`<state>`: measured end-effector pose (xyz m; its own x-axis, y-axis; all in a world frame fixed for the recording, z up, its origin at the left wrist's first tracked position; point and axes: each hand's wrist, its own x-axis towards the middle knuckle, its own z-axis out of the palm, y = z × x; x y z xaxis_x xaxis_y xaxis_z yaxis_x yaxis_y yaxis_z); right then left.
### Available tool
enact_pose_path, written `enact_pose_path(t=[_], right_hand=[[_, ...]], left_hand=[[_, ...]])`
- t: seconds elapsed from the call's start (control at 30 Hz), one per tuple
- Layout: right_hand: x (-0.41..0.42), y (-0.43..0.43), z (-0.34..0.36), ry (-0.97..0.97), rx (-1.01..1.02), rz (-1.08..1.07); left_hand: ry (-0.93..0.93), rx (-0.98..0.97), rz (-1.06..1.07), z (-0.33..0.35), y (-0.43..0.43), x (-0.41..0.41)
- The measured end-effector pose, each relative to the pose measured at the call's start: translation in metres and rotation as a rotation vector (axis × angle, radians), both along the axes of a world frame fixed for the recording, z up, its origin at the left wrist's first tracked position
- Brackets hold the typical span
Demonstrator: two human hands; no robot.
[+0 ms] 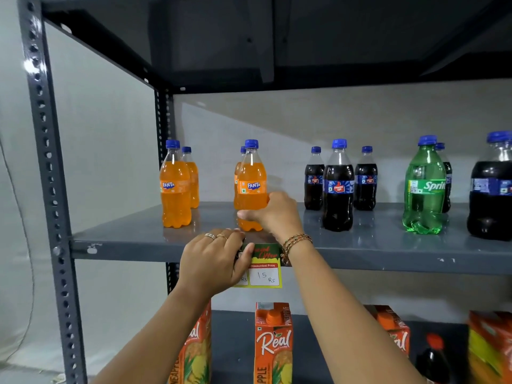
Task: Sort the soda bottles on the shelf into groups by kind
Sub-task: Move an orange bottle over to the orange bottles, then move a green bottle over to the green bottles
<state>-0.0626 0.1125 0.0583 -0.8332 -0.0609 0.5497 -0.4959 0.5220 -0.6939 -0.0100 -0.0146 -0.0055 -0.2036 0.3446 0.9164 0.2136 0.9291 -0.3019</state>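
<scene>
My right hand (273,214) grips the lower part of an orange Fanta bottle (251,178) standing near the front of the grey shelf (124,239); another Fanta stands just behind it. Two more Fanta bottles (175,187) stand at the left. My left hand (213,259) pinches the price tag (263,268) on the shelf's front edge. Three dark cola bottles (338,187) stand right of centre. A green Sprite bottle (425,187) stands further right, with a dark cola behind it. Another dark cola bottle (491,189) is at the far right edge.
A perforated grey upright (47,162) frames the shelf on the left. Another shelf board hangs close above the bottles. On the shelf below stand orange pineapple juice cartons (273,345) and a dark red-capped bottle (433,358).
</scene>
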Motion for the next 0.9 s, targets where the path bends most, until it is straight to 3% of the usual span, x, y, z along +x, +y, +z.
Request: enact_pose_path(t=[0.2, 0.27, 0.47, 0.6, 0.77, 0.8, 0.9], right_hand=[[0.006, 0.001, 0.002, -0.011, -0.004, 0.002], [0.013, 0.011, 0.003, 0.038, -0.09, -0.017], [0.042, 0.083, 0.007, 0.427, -0.353, -0.145], [0.048, 0.149, 0.006, 0.562, -0.325, -0.368], [0.036, 0.17, -0.007, 0.307, -0.157, -0.543], [0.037, 0.231, -0.001, 0.281, -0.139, -0.583], [0.029, 0.254, 0.003, 0.121, -0.081, -0.53]], left_hand=[[-0.059, 0.033, 0.007, 0.002, 0.002, 0.004], [-0.098, 0.083, 0.016, 0.007, 0.008, 0.006], [-0.049, 0.129, 0.006, 0.025, 0.068, 0.016], [-0.169, 0.048, -0.067, 0.028, 0.134, 0.019], [-0.164, 0.028, -0.063, 0.019, 0.16, 0.011], [-0.133, -0.007, -0.09, 0.023, 0.222, 0.008], [-0.254, -0.003, -0.073, 0.02, 0.247, 0.007]])
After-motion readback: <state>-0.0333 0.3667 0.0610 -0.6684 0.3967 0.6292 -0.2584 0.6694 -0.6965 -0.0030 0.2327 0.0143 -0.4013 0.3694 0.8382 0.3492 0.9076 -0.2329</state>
